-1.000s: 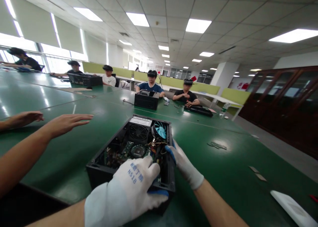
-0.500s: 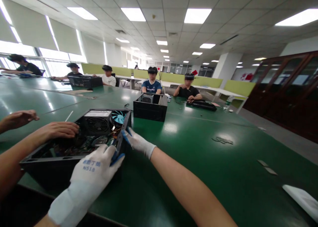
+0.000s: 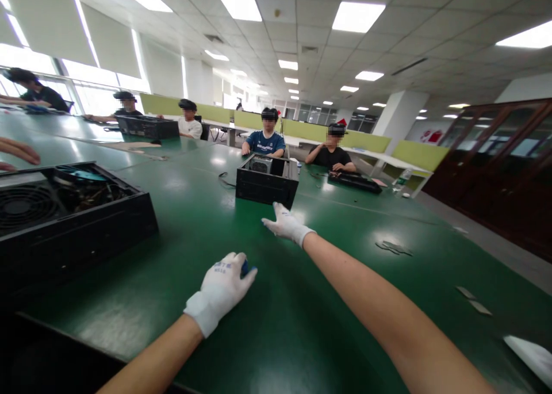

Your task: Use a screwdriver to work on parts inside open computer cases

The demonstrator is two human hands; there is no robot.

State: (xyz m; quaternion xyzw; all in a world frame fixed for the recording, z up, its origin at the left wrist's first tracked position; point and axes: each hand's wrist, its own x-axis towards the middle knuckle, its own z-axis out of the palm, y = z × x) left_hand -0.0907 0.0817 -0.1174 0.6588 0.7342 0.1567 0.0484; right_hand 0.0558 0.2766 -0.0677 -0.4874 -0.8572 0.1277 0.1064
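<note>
Both my hands wear white gloves with blue fingertips. My left hand [image 3: 224, 285] hovers over the green table [image 3: 336, 302] with its fingers curled loosely and nothing in them. My right hand [image 3: 285, 222] is stretched forward, fingers spread, just short of a second open black computer case [image 3: 267, 181]. The black computer case [image 3: 64, 221] with its fan and wiring showing now sits at the far left, apart from both hands. Another person's bare fingers [image 3: 17, 152] show beyond it at the left edge.
Several people sit at the far side of the long tables, some with black cases [image 3: 149, 126] before them. A keyboard-like black item [image 3: 356, 181] lies beyond the second case. Small flat pieces [image 3: 394, 247] and a white object [image 3: 530, 354] lie on the right.
The open case I was holding has slid away to the left, out of my hands. My right hand has reached forward towards the second case. The other person's arm has withdrawn.
</note>
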